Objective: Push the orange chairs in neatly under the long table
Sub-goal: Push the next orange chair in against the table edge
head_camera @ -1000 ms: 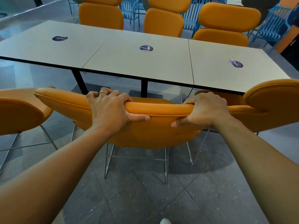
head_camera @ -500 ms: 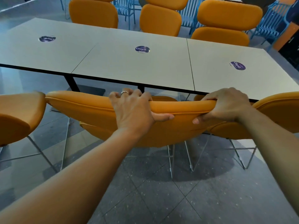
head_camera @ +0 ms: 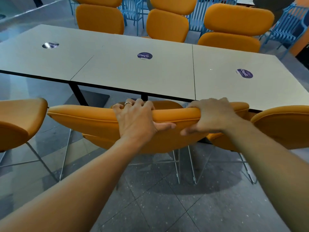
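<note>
An orange chair point(head_camera: 87, 119) stands in front of me at the near edge of the long grey table point(head_camera: 150, 72). My left hand point(head_camera: 135, 119), with a ring on one finger, grips the top of its backrest near the middle. My right hand point(head_camera: 212, 116) grips the same backrest edge further right. The chair's seat reaches just under the table's black edge. Another orange chair point(head_camera: 18, 121) is at the near left, and a third point(head_camera: 282, 126) at the near right. Three orange chairs point(head_camera: 167, 24) line the table's far side.
Blue slatted chairs point(head_camera: 284, 25) stand behind the far row. A black table post and base plate point(head_camera: 93, 97) sit under the table to the left of my hands. Thin metal chair legs point(head_camera: 192, 164) spread over the dark speckled tile floor point(head_camera: 167, 206).
The chair in my hands has moved forward toward the table and to the right, close to the right-hand chair. My hands keep their grip on its backrest.
</note>
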### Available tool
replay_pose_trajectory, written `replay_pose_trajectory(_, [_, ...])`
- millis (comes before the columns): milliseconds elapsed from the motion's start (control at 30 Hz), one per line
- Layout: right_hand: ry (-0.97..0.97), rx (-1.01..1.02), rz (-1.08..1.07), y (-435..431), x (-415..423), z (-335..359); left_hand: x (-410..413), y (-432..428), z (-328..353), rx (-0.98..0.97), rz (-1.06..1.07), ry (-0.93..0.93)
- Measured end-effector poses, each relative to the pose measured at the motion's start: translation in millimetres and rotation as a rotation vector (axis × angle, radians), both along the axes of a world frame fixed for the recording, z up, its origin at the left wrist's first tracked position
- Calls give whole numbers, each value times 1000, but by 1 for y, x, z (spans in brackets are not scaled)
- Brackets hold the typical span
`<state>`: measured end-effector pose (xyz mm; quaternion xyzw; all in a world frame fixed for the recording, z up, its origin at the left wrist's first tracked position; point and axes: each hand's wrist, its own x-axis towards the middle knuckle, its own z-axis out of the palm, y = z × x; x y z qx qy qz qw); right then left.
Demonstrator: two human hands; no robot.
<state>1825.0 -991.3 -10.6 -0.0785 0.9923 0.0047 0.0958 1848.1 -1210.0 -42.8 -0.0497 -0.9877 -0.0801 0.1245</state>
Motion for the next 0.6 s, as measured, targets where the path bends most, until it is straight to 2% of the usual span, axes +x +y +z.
replay_pose_trajectory(133, [239, -30, 54, -51, 19, -18, 10, -14, -3, 17, -68, -10])
replay_pose_trajectory(200, [306, -58, 52, -61, 24, -22, 16, -28, -4, 21, -17, -1])
replay_pose_trajectory(333, [343, -132, 49, -60, 24, -26, 22, -71, -9, 11, 128, -12])
replay_pose_trajectory(600, [398, -197, 7, -66, 13, -29, -6, -101, -14, 44, 87, 6])
